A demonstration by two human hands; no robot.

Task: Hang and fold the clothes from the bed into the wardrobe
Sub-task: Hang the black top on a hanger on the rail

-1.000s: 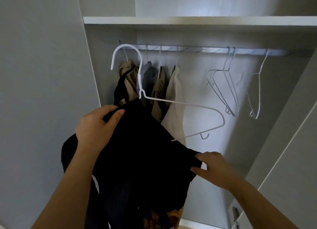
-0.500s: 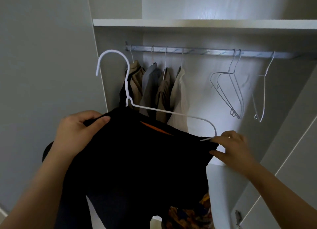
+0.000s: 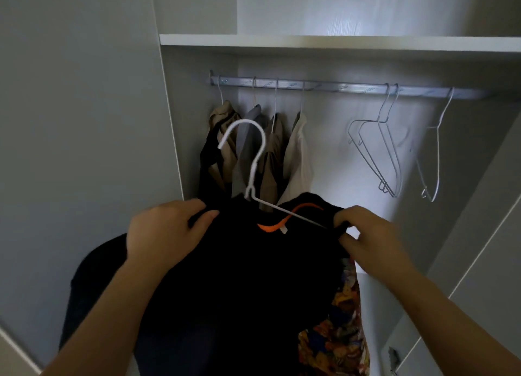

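Inside the wardrobe (image 3: 197,127), hung from the metal rail (image 3: 338,87): four garments (image 3: 297,155) bunched at its left end, beige, grey, tan and cream; two bare wire hangers (image 3: 377,152) together right of the middle; one more wire hanger (image 3: 435,161) near the right end. Between the cream garment and the paired hangers, a wide bare stretch of rail. Above the rail, a white shelf (image 3: 338,41). Below the rail, held up in front of the hung garments: a black top (image 3: 253,277) with an orange neck lining on a white hanger (image 3: 255,161). Left hand (image 3: 166,231) pinching the top's left shoulder; right hand (image 3: 372,239) pinching its right shoulder. Behind the top, a patterned fabric (image 3: 338,333). Compared with half a second ago: white hook now right of its former spot, in front of the hung garments, with more orange lining exposed.
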